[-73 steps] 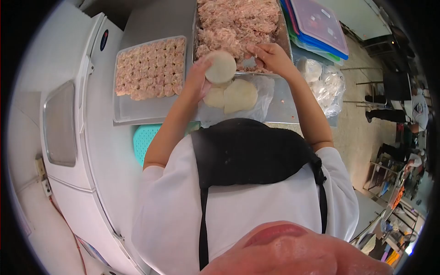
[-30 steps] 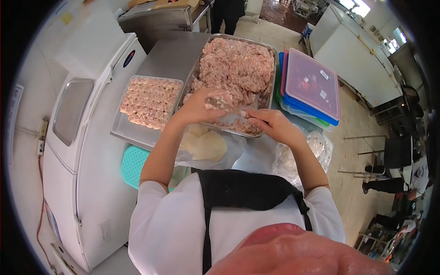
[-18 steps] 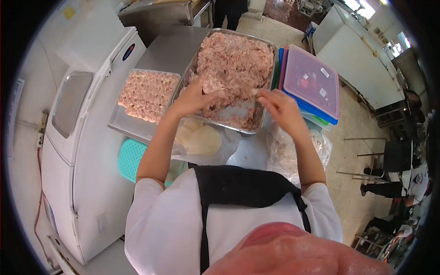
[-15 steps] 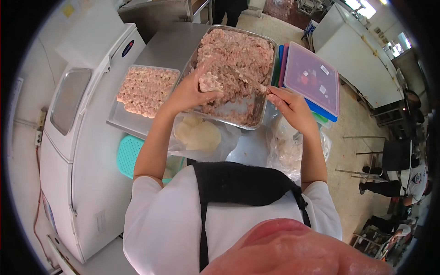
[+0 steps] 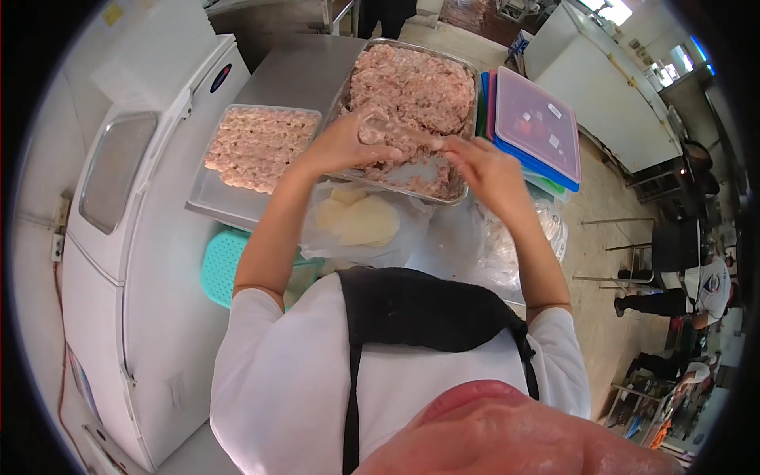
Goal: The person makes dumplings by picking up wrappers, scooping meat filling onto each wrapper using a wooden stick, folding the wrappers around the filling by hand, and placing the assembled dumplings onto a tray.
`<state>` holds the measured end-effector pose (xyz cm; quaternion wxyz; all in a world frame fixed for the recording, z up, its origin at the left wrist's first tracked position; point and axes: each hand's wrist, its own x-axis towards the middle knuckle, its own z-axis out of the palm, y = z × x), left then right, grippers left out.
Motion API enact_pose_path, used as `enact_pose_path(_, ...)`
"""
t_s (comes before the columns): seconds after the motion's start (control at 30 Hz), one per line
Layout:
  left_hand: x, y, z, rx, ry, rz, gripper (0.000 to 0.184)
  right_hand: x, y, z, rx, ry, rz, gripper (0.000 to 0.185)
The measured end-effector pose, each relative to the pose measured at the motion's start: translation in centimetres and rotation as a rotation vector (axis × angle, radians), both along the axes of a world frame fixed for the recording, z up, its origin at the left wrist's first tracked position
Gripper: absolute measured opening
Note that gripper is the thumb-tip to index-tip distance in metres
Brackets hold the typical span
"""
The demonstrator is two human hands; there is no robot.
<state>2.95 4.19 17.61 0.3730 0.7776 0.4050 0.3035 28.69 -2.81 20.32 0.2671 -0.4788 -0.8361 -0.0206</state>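
Observation:
My left hand (image 5: 340,148) is curled around a meat-filled dumpling (image 5: 370,119), mostly hidden by the fingers, over the near left part of a metal tray (image 5: 467,186). My right hand (image 5: 487,168) is closed on the handle of a flat, meat-smeared spatula (image 5: 408,136), whose blade reaches left to the dumpling. Pink ground meat (image 5: 416,83) fills much of the tray, with bare metal at its near end. Pale round dumpling wrappers (image 5: 360,220) lie on plastic just below my left hand.
Rows of filled dumplings (image 5: 257,146) sit on a tray at left. Coloured plastic lids (image 5: 534,119) are stacked at right, above a clear plastic bag (image 5: 534,241). A teal basket (image 5: 224,265) is by my left elbow. A white freezer (image 5: 178,261) borders the left side.
My right hand has moved left, bringing the spatula blade onto the dumpling in my left hand. My left hand has turned slightly and stays over the meat tray.

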Motion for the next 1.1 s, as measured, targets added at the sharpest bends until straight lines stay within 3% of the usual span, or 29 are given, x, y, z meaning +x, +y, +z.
enact_pose_path(0.1, -2.0, -0.6, 0.1, 0.064, -0.109, 0.06, 0.043, 0.1, -0.8, 2.4, -0.208, 0.199, -0.042, 0.027)
enact_pose_path(0.17, -3.3, -1.1, 0.8, 0.276, -0.202, -0.023, 0.042, -1.5, -1.6, 3.3, -0.258, 0.21, 0.043, 0.029)
enact_pose_path(0.37, -10.5, -0.2, 1.1, 0.173, -0.092, -0.356, 0.04, -9.7, -0.7, -0.6, -0.2, 0.169, 0.31, 0.027)
enact_pose_path(0.5, -14.4, -1.1, 0.5, 0.19, -0.034, -0.113, 0.042, -12.9, -0.9, 2.2, -0.113, -0.057, -0.001, 0.022)
enact_pose_path(0.57, -16.4, -1.8, 0.6, 0.098, -0.037, 0.019, 0.045, -16.1, -1.9, 2.0, -0.058, -0.027, 0.059, 0.023)
enact_pose_path(0.67, -19.2, -0.7, -0.2, 0.07, -0.023, -0.155, 0.056, -18.6, -1.0, 0.9, -0.067, -0.023, 0.073, 0.024)
enact_pose_path(0.77, -21.6, -2.5, 0.1, 0.082, 0.017, 0.056, 0.06, -19.4, -1.2, 1.6, -0.121, 0.046, 0.039, 0.025)
enact_pose_path(0.87, -23.7, -2.3, -1.1, 0.184, -0.053, -0.002, 0.053, -21.9, -2.4, 2.3, -0.224, 0.107, 0.046, 0.028)
enact_pose_path(0.97, -25.1, -2.1, -1.6, -0.174, -0.163, -0.095, 0.049, -25.1, -2.5, -1.3, -0.287, 0.086, 0.077, 0.031)
enact_pose_path(1.07, -27.6, -1.6, -3.2, -0.322, -0.032, 0.096, 0.048, -25.8, -2.5, -2.4, -0.361, 0.135, 0.036, 0.03)
enact_pose_path(1.1, -29.0, -1.1, -3.9, -0.236, -0.044, 0.107, 0.048, -25.6, -2.7, -2.8, -0.335, 0.148, 0.021, 0.029)
